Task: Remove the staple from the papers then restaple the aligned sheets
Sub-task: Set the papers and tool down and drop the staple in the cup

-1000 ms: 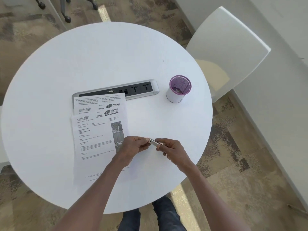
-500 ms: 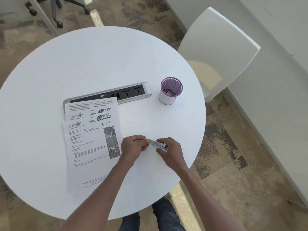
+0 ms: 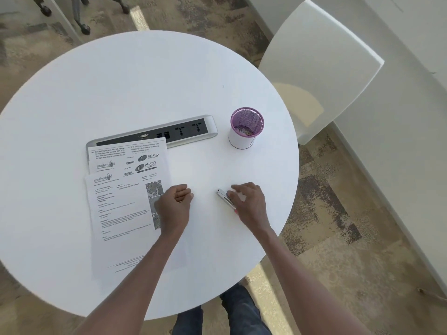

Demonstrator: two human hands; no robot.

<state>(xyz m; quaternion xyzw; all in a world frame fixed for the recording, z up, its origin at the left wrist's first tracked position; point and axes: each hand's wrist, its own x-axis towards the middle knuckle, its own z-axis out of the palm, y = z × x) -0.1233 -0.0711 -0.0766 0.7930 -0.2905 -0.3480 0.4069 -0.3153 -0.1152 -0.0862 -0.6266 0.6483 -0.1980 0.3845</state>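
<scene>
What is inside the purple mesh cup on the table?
The purple mesh cup holds a few small mixed-colour bits at its bottom, too small to identify. Its white lower wall hides the rest of the inside. The table carries it, beside the power strip.

papers (image 3: 121,204): printed white sheets, fanned out, flat on the worktop (image 3: 145,81)
stapler (image 3: 226,199): small, silver, right of papers

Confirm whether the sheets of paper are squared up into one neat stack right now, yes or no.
No: the sheets of paper lie fanned out on the table, with the headers of the lower pages showing above the top page.
</scene>
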